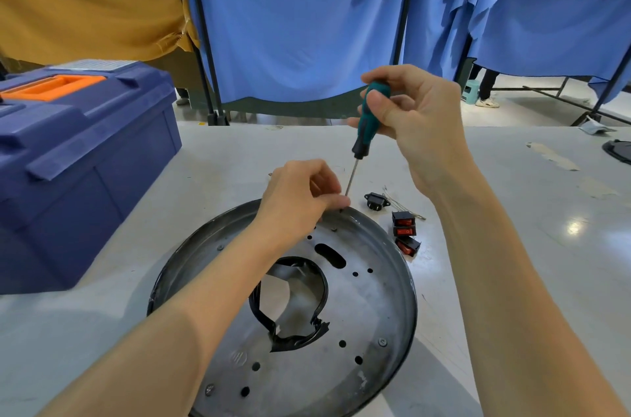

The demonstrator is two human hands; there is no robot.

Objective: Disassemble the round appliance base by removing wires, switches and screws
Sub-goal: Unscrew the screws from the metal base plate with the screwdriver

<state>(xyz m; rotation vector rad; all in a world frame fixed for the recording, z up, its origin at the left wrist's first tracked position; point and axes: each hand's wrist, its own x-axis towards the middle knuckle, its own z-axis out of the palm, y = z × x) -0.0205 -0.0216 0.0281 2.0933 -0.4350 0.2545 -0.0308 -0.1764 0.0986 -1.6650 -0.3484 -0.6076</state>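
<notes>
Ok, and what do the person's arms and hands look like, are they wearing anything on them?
The left hand and right hand are bare: no gloves or rings that I can see. Both forearms are bare too, with no sleeves, watch or bracelet in view up to the frame's edge.

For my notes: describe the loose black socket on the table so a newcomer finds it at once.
Start at the round metal base in the middle of the table. Off its far right rim lies a row of three red-faced switches; the socket sits just beyond them. It alone shows no red and has a mounting ear on each side.
</notes>
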